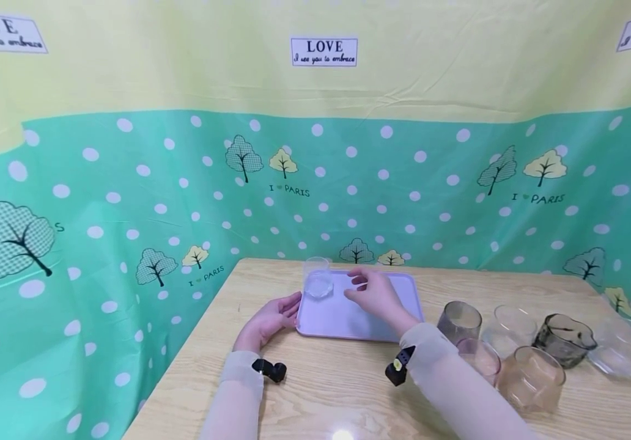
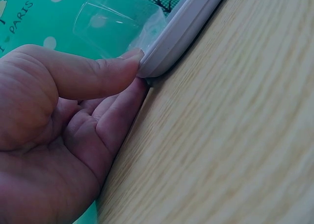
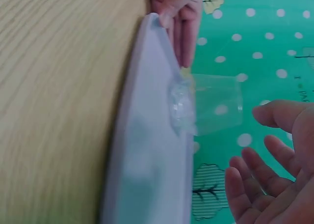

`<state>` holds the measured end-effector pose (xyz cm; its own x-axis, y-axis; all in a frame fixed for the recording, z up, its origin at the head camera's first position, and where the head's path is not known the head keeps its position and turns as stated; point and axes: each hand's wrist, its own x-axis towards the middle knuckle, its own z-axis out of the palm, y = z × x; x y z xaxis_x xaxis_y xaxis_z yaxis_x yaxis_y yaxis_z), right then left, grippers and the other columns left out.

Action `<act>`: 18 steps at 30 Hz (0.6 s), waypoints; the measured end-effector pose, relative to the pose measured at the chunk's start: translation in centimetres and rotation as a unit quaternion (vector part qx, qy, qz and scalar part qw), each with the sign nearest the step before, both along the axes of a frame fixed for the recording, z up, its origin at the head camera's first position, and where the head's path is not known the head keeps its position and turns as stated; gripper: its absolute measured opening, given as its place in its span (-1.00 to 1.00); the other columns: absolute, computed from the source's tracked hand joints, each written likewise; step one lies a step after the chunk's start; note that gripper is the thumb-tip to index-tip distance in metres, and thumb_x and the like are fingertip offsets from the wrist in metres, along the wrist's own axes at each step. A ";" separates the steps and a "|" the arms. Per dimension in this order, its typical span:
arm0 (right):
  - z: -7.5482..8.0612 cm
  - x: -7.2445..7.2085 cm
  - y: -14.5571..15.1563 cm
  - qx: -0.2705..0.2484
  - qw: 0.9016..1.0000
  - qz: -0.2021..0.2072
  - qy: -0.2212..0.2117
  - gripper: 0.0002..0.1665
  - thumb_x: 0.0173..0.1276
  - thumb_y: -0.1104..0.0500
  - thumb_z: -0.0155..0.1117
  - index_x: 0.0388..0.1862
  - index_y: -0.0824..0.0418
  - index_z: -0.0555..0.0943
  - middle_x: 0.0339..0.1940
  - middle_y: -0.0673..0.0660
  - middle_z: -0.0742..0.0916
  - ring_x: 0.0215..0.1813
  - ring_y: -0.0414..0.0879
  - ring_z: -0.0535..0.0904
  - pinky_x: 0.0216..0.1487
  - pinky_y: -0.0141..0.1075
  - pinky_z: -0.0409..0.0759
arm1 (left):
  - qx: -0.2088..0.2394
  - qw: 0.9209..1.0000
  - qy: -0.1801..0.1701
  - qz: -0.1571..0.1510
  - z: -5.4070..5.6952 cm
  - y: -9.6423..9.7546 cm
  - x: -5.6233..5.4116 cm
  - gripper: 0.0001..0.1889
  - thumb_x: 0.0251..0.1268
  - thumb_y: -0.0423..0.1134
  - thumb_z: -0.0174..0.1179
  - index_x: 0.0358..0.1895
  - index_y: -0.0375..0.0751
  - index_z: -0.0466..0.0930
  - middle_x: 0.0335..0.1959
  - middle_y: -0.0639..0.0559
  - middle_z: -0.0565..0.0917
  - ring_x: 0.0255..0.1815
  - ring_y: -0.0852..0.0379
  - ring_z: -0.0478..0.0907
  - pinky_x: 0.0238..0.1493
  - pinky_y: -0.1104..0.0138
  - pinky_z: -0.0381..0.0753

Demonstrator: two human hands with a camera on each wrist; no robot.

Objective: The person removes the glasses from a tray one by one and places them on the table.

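A clear glass with a thick, faceted-looking base stands upright in the far left corner of a pale lilac tray. My left hand holds the tray at its left edge. In the left wrist view the thumb rests on the rim at the corner, and the other fingers lie along the tray's side, their tips hidden. Over the tray, to the right of the glass, hovers my right hand, fingers loosely bent and apart. The right wrist view shows a gap between this hand and the glass.
To the right of the tray stand several glasses: a grey one, a clear one, a dark one, a pinkish one, an amber one and a wide clear one. A patterned green curtain hangs behind the wooden table.
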<state>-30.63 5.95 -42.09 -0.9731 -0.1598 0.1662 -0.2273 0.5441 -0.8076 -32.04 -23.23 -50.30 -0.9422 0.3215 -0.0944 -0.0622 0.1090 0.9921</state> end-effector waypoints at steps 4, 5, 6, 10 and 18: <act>-1.7 -0.8 -1.2 -0.012 1.000 -0.009 -0.016 -0.33 0.33 0.14 0.55 0.41 0.16 0.61 0.23 0.22 0.74 0.21 0.15 0.68 0.24 0.02 0.72 | 0.008 1.000 -0.001 0.004 0.0 0.0 0.0 -0.09 0.22 -0.70 0.23 0.67 -0.45 0.09 0.70 -0.26 0.16 0.68 -0.18 0.17 0.55 0.18 0.39; -2.1 -0.9 -1.5 -0.015 1.000 -0.010 -0.018 -0.30 0.33 0.13 0.56 0.44 0.15 0.59 0.24 0.21 0.74 0.22 0.15 0.67 0.25 0.03 0.71 | 0.008 1.000 0.000 0.004 -0.1 0.0 0.0 -0.09 0.22 -0.70 0.23 0.67 -0.45 0.09 0.70 -0.26 0.16 0.68 -0.18 0.17 0.55 0.18 0.39; -2.5 -1.1 -1.8 -0.015 1.000 -0.011 -0.021 -0.27 0.32 0.12 0.57 0.47 0.13 0.57 0.26 0.20 0.73 0.22 0.14 0.67 0.26 0.03 0.71 | 0.008 1.000 0.001 0.003 -0.1 0.0 0.0 -0.09 0.22 -0.69 0.23 0.67 -0.45 0.08 0.70 -0.26 0.16 0.68 -0.19 0.16 0.55 0.18 0.39; -4.0 -1.7 -2.7 -0.016 1.000 -0.008 -0.022 -0.13 0.29 0.11 0.60 0.55 0.13 0.50 0.32 0.24 0.70 0.25 0.15 0.65 0.28 0.05 0.70 | 0.002 1.000 0.000 -0.002 -0.3 0.0 0.1 -0.09 0.23 -0.69 0.23 0.67 -0.45 0.08 0.71 -0.26 0.15 0.68 -0.20 0.16 0.55 0.17 0.39; -5.7 -3.1 -4.4 -0.035 0.999 -0.007 -0.015 0.08 0.23 0.09 0.67 0.66 0.21 0.34 0.40 0.34 0.63 0.34 0.25 0.61 0.36 0.11 0.65 | 0.008 1.000 0.010 -0.012 -0.3 0.1 0.1 -0.08 0.22 -0.70 0.22 0.68 -0.47 0.06 0.71 -0.29 0.13 0.68 -0.22 0.14 0.55 0.17 0.38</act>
<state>-33.73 1.54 -47.74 -0.9799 -0.1341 0.1479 -0.1953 0.4892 -0.8500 -31.95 -23.16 -50.56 -0.9362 0.3445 -0.0700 -0.0394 0.0951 0.9947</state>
